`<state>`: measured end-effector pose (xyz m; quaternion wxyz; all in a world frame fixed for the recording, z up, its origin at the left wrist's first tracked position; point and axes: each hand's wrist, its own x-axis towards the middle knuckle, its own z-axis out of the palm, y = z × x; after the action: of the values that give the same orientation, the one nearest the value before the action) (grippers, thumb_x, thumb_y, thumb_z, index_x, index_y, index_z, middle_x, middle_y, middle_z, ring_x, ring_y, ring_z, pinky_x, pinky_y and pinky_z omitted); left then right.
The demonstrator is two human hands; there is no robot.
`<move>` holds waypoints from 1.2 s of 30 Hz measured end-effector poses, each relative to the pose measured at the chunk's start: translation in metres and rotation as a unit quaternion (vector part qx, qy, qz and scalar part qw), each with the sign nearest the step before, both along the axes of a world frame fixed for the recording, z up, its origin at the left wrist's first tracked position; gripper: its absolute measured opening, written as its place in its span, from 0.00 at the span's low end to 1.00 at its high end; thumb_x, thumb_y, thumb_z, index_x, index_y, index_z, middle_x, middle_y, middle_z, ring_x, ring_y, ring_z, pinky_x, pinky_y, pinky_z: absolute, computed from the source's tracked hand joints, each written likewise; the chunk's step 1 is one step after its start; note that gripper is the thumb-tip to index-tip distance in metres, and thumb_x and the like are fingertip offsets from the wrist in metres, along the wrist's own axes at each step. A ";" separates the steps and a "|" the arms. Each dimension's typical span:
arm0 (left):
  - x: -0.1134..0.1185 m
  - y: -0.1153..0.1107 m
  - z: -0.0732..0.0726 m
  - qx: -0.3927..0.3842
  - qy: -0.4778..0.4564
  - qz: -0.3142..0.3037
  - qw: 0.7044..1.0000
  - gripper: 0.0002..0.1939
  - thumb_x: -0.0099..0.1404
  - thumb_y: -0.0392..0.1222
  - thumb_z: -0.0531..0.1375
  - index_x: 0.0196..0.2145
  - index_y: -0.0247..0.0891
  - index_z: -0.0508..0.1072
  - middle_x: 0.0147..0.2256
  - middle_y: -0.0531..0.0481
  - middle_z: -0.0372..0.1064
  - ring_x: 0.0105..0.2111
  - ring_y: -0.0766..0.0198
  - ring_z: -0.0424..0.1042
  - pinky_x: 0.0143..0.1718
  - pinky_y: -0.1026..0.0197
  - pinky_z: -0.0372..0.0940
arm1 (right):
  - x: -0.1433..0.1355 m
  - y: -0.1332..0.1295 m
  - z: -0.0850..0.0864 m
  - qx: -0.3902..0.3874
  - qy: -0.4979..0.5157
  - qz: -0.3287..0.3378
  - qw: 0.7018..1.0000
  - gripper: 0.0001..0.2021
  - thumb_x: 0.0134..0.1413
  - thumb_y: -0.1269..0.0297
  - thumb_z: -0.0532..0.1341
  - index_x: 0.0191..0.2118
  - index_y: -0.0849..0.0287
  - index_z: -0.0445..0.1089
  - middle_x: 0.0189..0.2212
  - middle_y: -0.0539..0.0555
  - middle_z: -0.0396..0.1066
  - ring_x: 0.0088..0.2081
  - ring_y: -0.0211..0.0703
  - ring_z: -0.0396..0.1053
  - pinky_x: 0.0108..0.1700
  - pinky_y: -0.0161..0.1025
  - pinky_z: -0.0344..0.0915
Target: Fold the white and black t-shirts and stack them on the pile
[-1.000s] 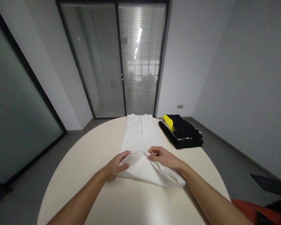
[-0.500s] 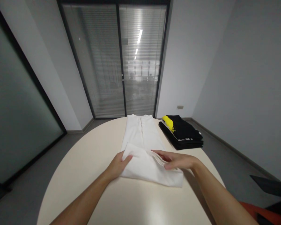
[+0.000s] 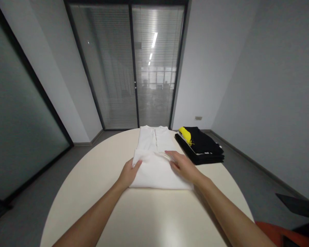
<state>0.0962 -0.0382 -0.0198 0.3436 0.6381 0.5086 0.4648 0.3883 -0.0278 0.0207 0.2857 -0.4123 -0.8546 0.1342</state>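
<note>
A white garment (image 3: 158,173), seemingly a shirt, lies lengthwise on the round table with its sides folded in to a middle seam. Its near end is turned up over the rest as a wide flap. At the flap's left edge, my left hand (image 3: 128,173) is closed on the cloth, thumb on top and fingers underneath. My right hand (image 3: 184,166) is at the flap's upper right, closed round the layered edge of the cloth, with the fingertips partly hidden by it.
A stack of folded black clothes (image 3: 202,145), the top one with a yellow print, sits right of the white garment. The pale round table (image 3: 98,171) has a curved edge. A red and black chair (image 3: 273,231) stands at the lower right.
The turned-up flap has moved away from me and now lies straighter, its near fold level. My right hand has gone forward and left with the cloth; my left hand has shifted slightly forward.
</note>
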 end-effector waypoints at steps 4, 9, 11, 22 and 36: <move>-0.003 0.006 -0.012 0.050 0.056 0.038 0.996 0.33 0.68 0.51 0.58 0.65 0.34 0.60 0.63 0.36 0.62 0.63 0.50 0.63 0.65 0.47 0.55 | 0.006 0.001 -0.005 0.035 -0.066 -0.027 0.997 0.29 0.60 0.62 0.59 0.67 0.57 0.58 0.64 0.63 0.61 0.64 0.57 0.59 0.65 0.57 0.53; -0.012 -0.023 0.009 0.161 0.231 -0.021 0.959 0.26 0.65 0.44 0.62 0.60 0.39 0.67 0.67 0.38 0.53 0.67 0.48 0.52 0.67 0.44 0.51 | -0.002 -0.017 0.015 0.003 -0.091 0.048 0.995 0.17 0.55 0.55 0.66 0.49 0.56 0.75 0.53 0.60 0.72 0.54 0.53 0.68 0.58 0.49 0.60; -0.013 -0.037 0.025 0.167 0.284 -0.152 0.932 0.21 0.62 0.42 0.65 0.53 0.43 0.72 0.61 0.42 0.62 0.62 0.50 0.60 0.63 0.47 0.57 | -0.013 -0.027 0.022 -0.045 -0.115 0.108 0.986 0.18 0.50 0.54 0.70 0.45 0.56 0.76 0.44 0.56 0.75 0.47 0.49 0.71 0.52 0.43 0.63; -0.008 -0.049 0.049 0.115 0.401 -0.221 0.882 0.10 0.65 0.37 0.58 0.39 0.43 0.79 0.38 0.49 0.77 0.40 0.58 0.73 0.42 0.59 0.63 | -0.033 -0.041 0.024 -0.095 -0.184 0.100 0.973 0.09 0.49 0.68 0.62 0.36 0.57 0.79 0.31 0.51 0.77 0.32 0.40 0.71 0.35 0.34 0.59; -0.009 -0.061 0.058 -0.024 0.311 -0.199 0.929 0.17 0.59 0.43 0.63 0.47 0.43 0.79 0.39 0.50 0.77 0.36 0.60 0.73 0.37 0.62 0.64 | -0.030 -0.056 0.029 -0.442 -0.107 0.186 0.871 0.16 0.45 0.52 0.72 0.35 0.59 0.80 0.24 0.46 0.72 0.25 0.33 0.66 0.29 0.30 0.60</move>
<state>0.0872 -0.0991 0.0384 0.2689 0.8302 0.4637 0.1532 0.3579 -0.0835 0.0495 -0.0502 -0.3411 -0.7921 0.5038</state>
